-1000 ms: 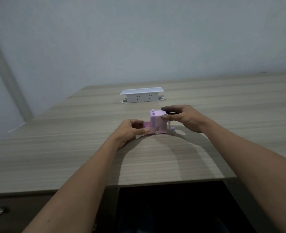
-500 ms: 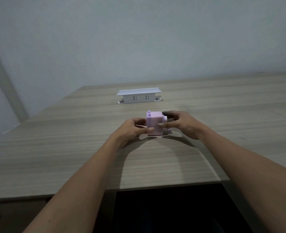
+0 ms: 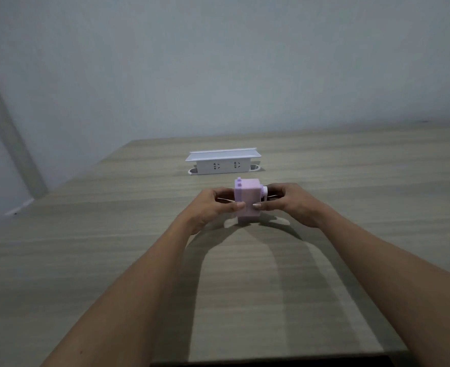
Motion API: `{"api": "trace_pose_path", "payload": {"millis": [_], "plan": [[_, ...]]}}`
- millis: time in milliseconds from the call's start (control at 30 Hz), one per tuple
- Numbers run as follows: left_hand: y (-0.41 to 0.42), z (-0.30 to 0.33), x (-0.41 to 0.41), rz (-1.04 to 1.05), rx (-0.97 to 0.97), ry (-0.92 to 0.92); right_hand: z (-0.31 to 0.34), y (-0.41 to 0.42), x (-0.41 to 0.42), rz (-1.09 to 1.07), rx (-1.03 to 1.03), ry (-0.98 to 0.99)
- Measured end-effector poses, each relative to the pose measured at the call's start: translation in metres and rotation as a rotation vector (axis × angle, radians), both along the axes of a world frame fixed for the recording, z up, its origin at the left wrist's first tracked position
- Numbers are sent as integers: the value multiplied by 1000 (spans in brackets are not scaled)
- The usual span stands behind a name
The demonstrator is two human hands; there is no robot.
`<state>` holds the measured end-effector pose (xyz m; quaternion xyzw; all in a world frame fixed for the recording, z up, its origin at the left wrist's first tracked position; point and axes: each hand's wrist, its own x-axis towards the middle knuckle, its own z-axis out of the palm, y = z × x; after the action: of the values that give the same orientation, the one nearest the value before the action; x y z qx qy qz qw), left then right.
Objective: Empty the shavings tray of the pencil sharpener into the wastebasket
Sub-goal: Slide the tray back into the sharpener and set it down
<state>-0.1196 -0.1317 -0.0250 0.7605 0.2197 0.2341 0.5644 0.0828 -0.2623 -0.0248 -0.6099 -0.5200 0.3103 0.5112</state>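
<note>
A small lilac box-shaped pencil sharpener (image 3: 247,198) sits between both my hands, a little above the wooden table (image 3: 112,260). My left hand (image 3: 213,205) grips its left side, thumb on the front face. My right hand (image 3: 288,201) grips the right side, where a white crank hub (image 3: 264,192) sticks out. The shavings tray sits flush in the body and cannot be told apart from it. No wastebasket is in view.
A white pop-up socket box (image 3: 223,161) with its lid raised stands on the table just behind the sharpener. The table's near edge (image 3: 271,360) runs along the bottom, with dark space below. A grey wall rises behind.
The tray that stuck out on the sharpener's left a second ago is pushed in. Both hands have closed on the sharpener and lifted it slightly; my view has tilted up.
</note>
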Motion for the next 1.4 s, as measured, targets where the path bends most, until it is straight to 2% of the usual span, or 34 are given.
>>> {"api": "trace_pose_path", "payload": {"millis": [500,800,933,1167,1400], "plan": [[130,8,108,4,10,19,4,124,104,-35,48,33],[178,-18,149,61,6,32,-19,177,141,6,26,123],[185,-22,153,86,-19,18,-25,187,144,-5,43,169],[191,-23,155,111,5,43,-19,183,139,-40,36,127],[168,-3,127,203,21,50,1,154,125,-201,23,-30]]}}
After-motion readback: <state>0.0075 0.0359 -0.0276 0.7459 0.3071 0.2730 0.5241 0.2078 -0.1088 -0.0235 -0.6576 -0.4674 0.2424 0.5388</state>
